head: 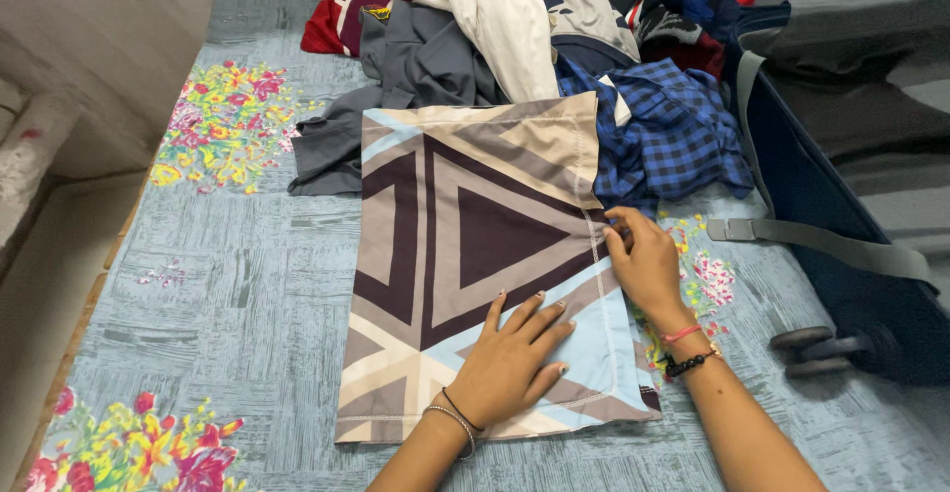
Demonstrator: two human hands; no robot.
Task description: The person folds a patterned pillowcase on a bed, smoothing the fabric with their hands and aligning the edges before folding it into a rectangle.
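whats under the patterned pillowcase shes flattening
The geometric pillowcase lies flat on the blue floral bedsheet, its top edge overlapping the grey garment and the blue checked shirt. Whatever lies directly beneath it is covered.

clothes pile [554, 37] | blue checked shirt [673, 131] | floral bedsheet [218, 254] | dark suitcase [841, 225]

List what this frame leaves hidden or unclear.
Head view only:
- Right hand fingertips: curled over the cloth edge, grip unclear.
- Cloth under the left hand: covered by the palm.
- Clothes pile: cut off by the top edge.
- Suitcase: its right part runs out of frame.
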